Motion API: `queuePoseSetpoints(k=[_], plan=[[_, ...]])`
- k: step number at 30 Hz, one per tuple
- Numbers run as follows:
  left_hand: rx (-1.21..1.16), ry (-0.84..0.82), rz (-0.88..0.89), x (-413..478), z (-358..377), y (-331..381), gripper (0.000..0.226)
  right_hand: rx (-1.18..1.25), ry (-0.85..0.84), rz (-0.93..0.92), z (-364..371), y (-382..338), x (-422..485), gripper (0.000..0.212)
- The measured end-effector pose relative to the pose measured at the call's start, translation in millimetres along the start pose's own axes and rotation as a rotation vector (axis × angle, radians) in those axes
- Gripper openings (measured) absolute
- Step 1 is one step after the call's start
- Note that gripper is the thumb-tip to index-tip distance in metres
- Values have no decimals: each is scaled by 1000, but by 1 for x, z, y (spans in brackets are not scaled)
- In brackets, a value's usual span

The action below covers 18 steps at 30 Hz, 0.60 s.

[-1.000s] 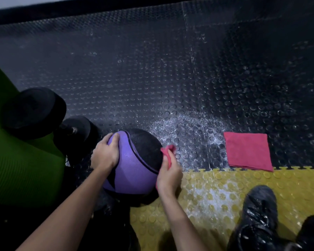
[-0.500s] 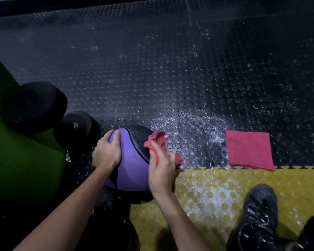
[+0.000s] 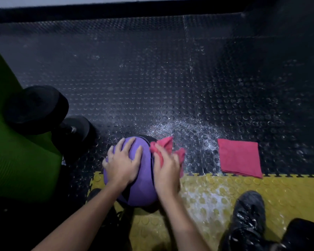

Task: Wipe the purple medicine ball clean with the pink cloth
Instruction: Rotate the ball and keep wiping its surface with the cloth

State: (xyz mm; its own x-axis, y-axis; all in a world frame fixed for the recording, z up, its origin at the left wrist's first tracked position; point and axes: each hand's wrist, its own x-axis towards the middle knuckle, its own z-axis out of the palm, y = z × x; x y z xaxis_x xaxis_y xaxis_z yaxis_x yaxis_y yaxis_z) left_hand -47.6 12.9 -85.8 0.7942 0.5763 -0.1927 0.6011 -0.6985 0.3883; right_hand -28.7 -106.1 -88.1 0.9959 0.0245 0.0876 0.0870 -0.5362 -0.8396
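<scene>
Purple medicine ball (image 3: 143, 189) sits on the floor, straddling the seam between black studded mat (image 3: 152, 87) and yellow mat (image 3: 225, 187). Left hand (image 3: 124, 165) splayed flat on top, gripping nothing. Right hand (image 3: 168, 173), blurred, presses bunched pink cloth (image 3: 166, 144) against the ball's right side with straight fingers.

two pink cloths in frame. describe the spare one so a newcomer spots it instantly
Find the seam where the yellow mat meets the black studded floor. Just beyond it on the black side, right of the purple medicine ball, lies the folded pink cloth. It is flat, square and untouched, whereas the other pink cloth is bunched under the right hand on the ball.
</scene>
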Motion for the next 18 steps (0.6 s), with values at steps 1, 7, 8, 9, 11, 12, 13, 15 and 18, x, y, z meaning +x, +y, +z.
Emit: queuePoseSetpoints(k=[1,7,8,9,11,12,13,15,18], plan=[[-1,-5,31,4,-2,-1,67,56,69,-13,1,1,-22,32],[82,-5,209,-15,-5,-5,80,90,-14,163,-2,4,-3,26],[102,-7,230,-21,-4,-6,77,44,-84,207,-5,7,8,26],[121,-2,263,-27,-4,-6,73,13,-153,232,-6,10,18,25],[151,3,372,-35,-3,-11,61,25,-234,246,-10,12,36,22],[171,4,436,-39,-2,-18,55,55,-260,270,-14,12,43,21],[188,-11,504,-40,0,-26,53,107,-271,326,-17,15,49,20],[184,-60,651,-38,-2,-44,53,201,-245,460,-29,26,55,17],[191,-155,746,-22,-16,-67,47,343,-186,672,-56,44,49,18]])
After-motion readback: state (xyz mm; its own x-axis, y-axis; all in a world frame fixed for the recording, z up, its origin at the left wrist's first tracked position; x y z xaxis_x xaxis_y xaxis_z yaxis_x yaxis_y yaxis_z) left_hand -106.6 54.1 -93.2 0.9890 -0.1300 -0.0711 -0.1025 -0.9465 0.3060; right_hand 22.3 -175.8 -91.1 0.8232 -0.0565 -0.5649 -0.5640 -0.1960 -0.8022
